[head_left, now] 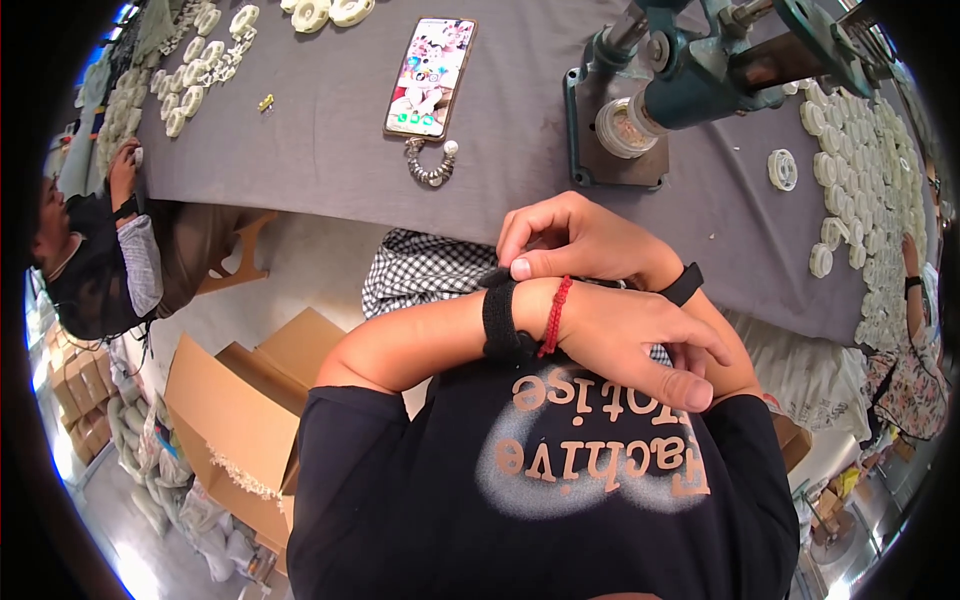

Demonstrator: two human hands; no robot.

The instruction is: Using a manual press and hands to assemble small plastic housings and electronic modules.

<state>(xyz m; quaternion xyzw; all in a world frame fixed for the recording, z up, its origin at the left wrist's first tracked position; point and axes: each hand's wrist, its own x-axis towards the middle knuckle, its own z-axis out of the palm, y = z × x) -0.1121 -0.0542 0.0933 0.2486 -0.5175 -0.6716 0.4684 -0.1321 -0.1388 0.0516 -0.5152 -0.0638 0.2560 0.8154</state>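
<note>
Grey cloth-covered table (330, 130) ahead; right hand (575, 240) pinches soft black fabric wrist strap (498, 318) on left wrist, left hand (640, 335) spread loose. Strap looks light, floppy; grip its free end.

**What we count on and around the bench**

We count one smartphone (431, 77), one green hand press (690, 75) and one grey table (340, 140). We see two open cardboard boxes (225, 420) on the floor and two wristbands: one black strap (499, 320), one red braided cord (553, 315). The white plastic rings (870, 160) lie in heaps, too many to count.
</note>
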